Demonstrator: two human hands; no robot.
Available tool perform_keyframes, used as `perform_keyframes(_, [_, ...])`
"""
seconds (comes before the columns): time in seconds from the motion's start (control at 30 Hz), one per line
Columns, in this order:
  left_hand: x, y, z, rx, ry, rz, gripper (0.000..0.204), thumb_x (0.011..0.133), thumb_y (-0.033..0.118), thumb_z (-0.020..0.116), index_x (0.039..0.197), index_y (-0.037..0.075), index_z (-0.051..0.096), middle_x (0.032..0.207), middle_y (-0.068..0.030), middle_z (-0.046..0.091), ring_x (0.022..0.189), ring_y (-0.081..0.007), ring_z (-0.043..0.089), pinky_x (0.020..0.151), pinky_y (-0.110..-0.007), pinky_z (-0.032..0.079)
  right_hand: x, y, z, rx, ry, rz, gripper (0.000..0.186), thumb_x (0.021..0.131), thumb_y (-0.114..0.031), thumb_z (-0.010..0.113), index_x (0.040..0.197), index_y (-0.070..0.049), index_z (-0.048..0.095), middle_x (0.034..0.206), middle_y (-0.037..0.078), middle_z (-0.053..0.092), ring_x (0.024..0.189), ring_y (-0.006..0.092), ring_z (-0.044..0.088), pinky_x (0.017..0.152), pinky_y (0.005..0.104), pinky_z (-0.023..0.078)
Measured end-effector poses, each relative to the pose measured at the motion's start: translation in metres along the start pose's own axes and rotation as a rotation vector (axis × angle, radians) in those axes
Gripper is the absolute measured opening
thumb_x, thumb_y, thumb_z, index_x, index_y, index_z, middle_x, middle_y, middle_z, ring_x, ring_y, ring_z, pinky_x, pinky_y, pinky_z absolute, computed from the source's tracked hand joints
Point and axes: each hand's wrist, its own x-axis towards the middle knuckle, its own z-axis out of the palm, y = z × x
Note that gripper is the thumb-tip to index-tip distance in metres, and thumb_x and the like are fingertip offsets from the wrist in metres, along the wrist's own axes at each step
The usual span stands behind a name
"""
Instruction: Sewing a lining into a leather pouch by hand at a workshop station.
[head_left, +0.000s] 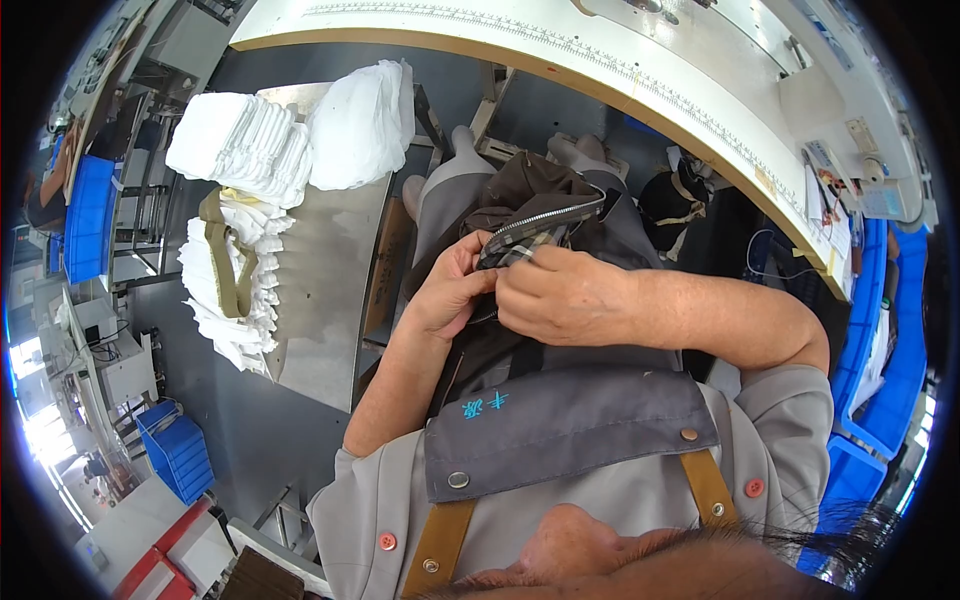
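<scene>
A dark brown garment (525, 186) with a metal zipper (548, 215) and a dark plaid lining lies across my lap, over a grey apron. My left hand (457, 292) grips the garment beside the zipper, fingers closed. Close against it, my right hand (565, 295) is curled over the plaid lining (540, 240), pinching it; the fingertips of both hands are partly hidden in the fabric.
A steel side table (320, 310) at left holds stacked white cloth pieces (235, 145) and an olive strap (235, 290). A white worktable (640, 85) with a printed ruler curves ahead. Blue bins (880, 330) stand right, more left. Someone's arm (55, 180) shows far left.
</scene>
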Motion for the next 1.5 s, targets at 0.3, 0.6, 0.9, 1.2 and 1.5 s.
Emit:
perform_keyframes(0.3, [-0.002, 0.004, 0.01, -0.044, -0.007, -0.065, 0.039, 0.081, -0.001, 0.076, 0.113, 0.001, 0.055, 0.103, -0.0034, 0.063, 0.092, -0.0106, 0.064, 0.084, -0.026, 0.053, 0.027, -0.01, -0.018, 0.094, 0.079, -0.173, 0.008, 0.079, -0.016, 0.06, 0.08, -0.008, 0.06, 0.077, 0.005, 0.06, 0.072, 0.0212, 0.06, 0.068, 0.0322, 0.047])
perform_keyframes(0.6, [-0.002, 0.005, 0.002, -0.029, -0.008, -0.03, 0.037, 0.082, 0.0, 0.076, 0.112, 0.001, 0.056, 0.098, -0.0043, 0.064, 0.084, -0.012, 0.064, 0.072, -0.026, 0.053, -0.028, 0.024, -0.057, 1.41, 0.377, 0.857, 0.016, 0.102, -0.021, 0.054, 0.099, -0.005, 0.053, 0.079, -0.003, 0.05, 0.057, 0.0048, 0.045, 0.052, 0.0225, 0.039])
perform_keyframes(0.9, [-0.001, 0.005, 0.004, -0.035, -0.005, -0.026, 0.037, 0.082, 0.0, 0.075, 0.113, 0.0, 0.055, 0.098, -0.0067, 0.065, 0.081, -0.0131, 0.064, 0.071, -0.027, 0.054, -0.102, 0.059, -0.091, 1.369, 1.152, 0.949, 0.022, 0.105, -0.025, 0.046, 0.107, -0.004, 0.052, 0.064, -0.005, 0.031, 0.052, 0.0045, 0.031, 0.046, 0.0196, 0.029])
perform_keyframes(1.2, [-0.001, 0.005, 0.004, -0.043, -0.007, -0.035, 0.039, 0.082, 0.0, 0.075, 0.114, 0.0, 0.054, 0.098, -0.0071, 0.065, 0.081, -0.0131, 0.064, 0.072, -0.026, 0.054, -0.142, 0.063, -0.118, 1.329, 1.366, 0.826, 0.022, 0.107, -0.023, 0.043, 0.104, -0.002, 0.05, 0.067, -0.004, 0.031, 0.057, 0.0047, 0.031, 0.051, 0.0186, 0.03])
perform_keyframes(1.5, [-0.003, 0.006, 0.003, -0.047, 0.004, -0.03, 0.038, 0.082, 0.001, 0.076, 0.113, 0.001, 0.054, 0.098, -0.0067, 0.065, 0.081, -0.0128, 0.064, 0.071, -0.026, 0.054, -0.182, 0.062, -0.144, 1.368, 1.475, 0.664, 0.018, 0.106, -0.018, 0.044, 0.104, -0.001, 0.048, 0.067, -0.003, 0.032, 0.059, 0.0061, 0.033, 0.055, 0.02, 0.033])
